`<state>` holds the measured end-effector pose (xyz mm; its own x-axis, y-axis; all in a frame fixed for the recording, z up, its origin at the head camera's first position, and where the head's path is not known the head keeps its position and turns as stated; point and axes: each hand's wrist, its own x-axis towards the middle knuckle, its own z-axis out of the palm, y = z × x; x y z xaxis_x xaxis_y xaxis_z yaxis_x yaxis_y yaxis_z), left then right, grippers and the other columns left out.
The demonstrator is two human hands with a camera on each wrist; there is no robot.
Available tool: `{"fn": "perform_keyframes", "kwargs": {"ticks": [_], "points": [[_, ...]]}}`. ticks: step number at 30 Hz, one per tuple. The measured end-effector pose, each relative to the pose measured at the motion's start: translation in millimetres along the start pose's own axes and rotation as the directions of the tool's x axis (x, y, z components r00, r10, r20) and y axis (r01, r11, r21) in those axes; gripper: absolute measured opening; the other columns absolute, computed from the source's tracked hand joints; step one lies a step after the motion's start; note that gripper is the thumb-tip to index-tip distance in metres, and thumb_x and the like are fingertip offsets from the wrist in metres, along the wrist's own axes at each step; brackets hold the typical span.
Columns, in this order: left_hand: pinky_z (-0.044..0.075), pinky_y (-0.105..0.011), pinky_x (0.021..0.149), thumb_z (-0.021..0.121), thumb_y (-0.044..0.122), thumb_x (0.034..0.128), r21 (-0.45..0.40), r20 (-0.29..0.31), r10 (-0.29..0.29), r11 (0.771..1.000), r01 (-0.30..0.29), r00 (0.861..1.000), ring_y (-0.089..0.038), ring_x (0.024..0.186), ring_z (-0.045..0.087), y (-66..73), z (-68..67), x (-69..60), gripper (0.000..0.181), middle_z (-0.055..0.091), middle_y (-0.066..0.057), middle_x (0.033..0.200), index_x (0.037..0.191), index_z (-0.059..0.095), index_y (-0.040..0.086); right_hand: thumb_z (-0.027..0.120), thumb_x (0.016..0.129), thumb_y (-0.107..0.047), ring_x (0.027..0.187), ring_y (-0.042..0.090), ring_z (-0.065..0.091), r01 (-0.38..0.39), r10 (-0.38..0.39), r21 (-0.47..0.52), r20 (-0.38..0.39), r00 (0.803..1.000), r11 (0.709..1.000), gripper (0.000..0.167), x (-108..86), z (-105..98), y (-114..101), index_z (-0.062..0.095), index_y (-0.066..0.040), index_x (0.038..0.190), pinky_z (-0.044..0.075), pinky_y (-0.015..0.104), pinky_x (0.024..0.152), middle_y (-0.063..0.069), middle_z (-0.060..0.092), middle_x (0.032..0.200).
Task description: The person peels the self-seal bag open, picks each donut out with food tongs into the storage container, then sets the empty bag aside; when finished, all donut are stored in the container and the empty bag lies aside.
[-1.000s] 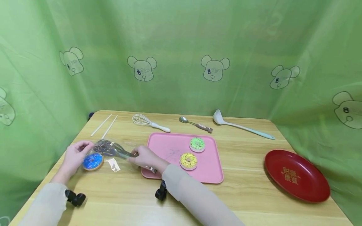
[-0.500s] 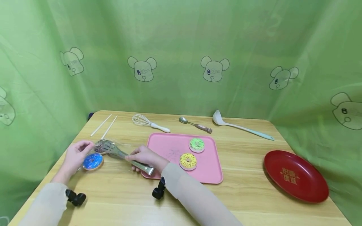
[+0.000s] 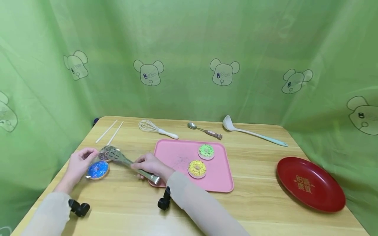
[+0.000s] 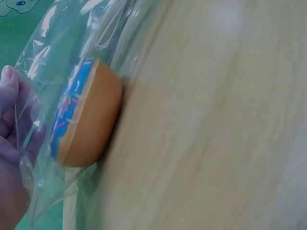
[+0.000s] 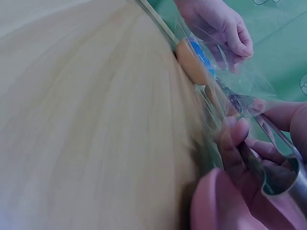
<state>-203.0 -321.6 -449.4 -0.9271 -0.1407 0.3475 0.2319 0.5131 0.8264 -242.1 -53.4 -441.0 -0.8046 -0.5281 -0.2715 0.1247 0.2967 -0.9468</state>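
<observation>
Tabletop (image 3: 265, 196) of pale wood, on my remote feed, bears a pink tray (image 3: 169, 152); left of it, my left hand (image 3: 79, 165) pinches a clear bag (image 4: 56, 53). My right hand (image 3: 150, 165) grips metal tongs (image 3: 121, 158), slotted head over a dark donut (image 3: 103, 153) beside a blue donut (image 3: 98, 170); whether either sits inside the bag, I cannot tell.

Smooth, shiny metal tongs (image 3: 127, 161) and glossy, crinkled clear plastic film (image 4: 50, 45) appear at 8 o'clock in the head view, a matt, plastic-looking tray (image 3: 171, 154) at 6, a glossy plate (image 3: 325, 193) at 4, rippled cloth curtain (image 3: 189, 95) at 12, and smooth, wood-grained tabletop (image 3: 254, 177) beneath.
</observation>
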Motion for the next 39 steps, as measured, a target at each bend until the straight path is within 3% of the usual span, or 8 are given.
{"fn": "perform_keyframes", "kwargs": {"ticks": [9, 13, 16, 21, 31, 39], "points": [[0.044, -0.01, 0.067, 0.059, 0.017, 0.0923, 0.011, -0.01, -0.003, 1.0, 0.003, 1.0, 0.001, 0.079, 0.052, 1.8, 3.6, 2.4, 0.025, 0.064, 0.002, 0.088, 0.097, 0.061, -0.008, 0.07, 0.083, -0.015, 0.052, 0.019, 0.058, 0.006, -0.006, 0.051, 0.004, 1.0, 0.999, 0.024, -12.4, -19.4, -5.9, 0.065, -0.003, 0.104, 0.051, 0.027, 0.046, 0.017, 0.065, 0.088], [0.044, -0.01, 0.067, 0.06, 0.019, 0.092, 0.01, -0.022, -0.005, 1.0, 0.005, 1.0, 0.002, 0.079, 0.052, 0.4, 3.2, 2.9, 0.025, 0.065, 0.002, 0.088, 0.095, 0.062, -0.006, 0.07, 0.084, -0.015, 0.051, 0.019, 0.058, 0.027, -0.027, 0.019, 0.011, 1.0, 0.999, 0.027, -20.5, -29.4, -6.9, 0.064, -0.001, 0.107, 0.052, 0.028, 0.047, 0.019, 0.065, 0.091], [0.044, -0.009, 0.068, 0.06, 0.021, 0.092, 0.017, -0.018, -0.008, 1.0, 0.008, 1.0, 0.002, 0.08, 0.052, -0.8, 2.5, 3.3, 0.027, 0.063, 0.01, 0.087, 0.096, 0.062, -0.005, 0.069, 0.085, -0.014, 0.05, 0.019, 0.058, 0.041, -0.041, 0.013, 0.026, 0.999, 0.999, 0.029, -28.8, -37.1, -6.2, 0.062, 0.001, 0.109, 0.052, 0.028, 0.047, 0.02, 0.065, 0.089], [0.044, -0.008, 0.07, 0.06, 0.02, 0.0919, 0.018, -0.013, -0.027, 0.999, 0.027, 1.0, 0.003, 0.081, 0.053, 0.6, 0.5, 3.0, 0.03, 0.059, 0.022, 0.086, 0.102, 0.061, -0.007, 0.068, 0.085, -0.014, 0.052, 0.018, 0.059, 0.075, -0.075, -0.018, 0.035, 0.997, 0.997, 0.03, -48.1, -49.9, -1.4, 0.062, 0.001, 0.11, 0.053, 0.03, 0.049, 0.019, 0.065, 0.087], [0.044, -0.008, 0.07, 0.061, 0.02, 0.0911, -0.019, -0.019, -0.036, 0.999, 0.035, 0.999, 0.002, 0.081, 0.053, 1.8, 0.5, 2.8, 0.031, 0.058, 0.023, 0.086, 0.101, 0.06, -0.009, 0.07, 0.082, -0.02, 0.058, 0.02, 0.062, 0.049, -0.049, 0.0, 0.022, 0.999, 0.999, 0.034, -89.7, -82.3, 14.5, 0.063, -0.005, 0.112, 0.054, 0.03, 0.051, 0.02, 0.065, 0.092], [0.043, -0.008, 0.071, 0.06, 0.02, 0.092, -0.018, -0.017, -0.056, 0.998, 0.056, 0.998, 0.003, 0.083, 0.053, 2.1, -2.2, 2.9, 0.032, 0.057, 0.026, 0.087, 0.104, 0.06, -0.009, 0.071, 0.083, -0.023, 0.061, 0.024, 0.063, 0.063, -0.062, -0.06, 0.008, 0.998, 0.996, 0.041, -120.9, -119.7, 24.2, 0.06, -0.009, 0.12, 0.055, 0.037, 0.054, 0.022, 0.063, 0.097]]}}
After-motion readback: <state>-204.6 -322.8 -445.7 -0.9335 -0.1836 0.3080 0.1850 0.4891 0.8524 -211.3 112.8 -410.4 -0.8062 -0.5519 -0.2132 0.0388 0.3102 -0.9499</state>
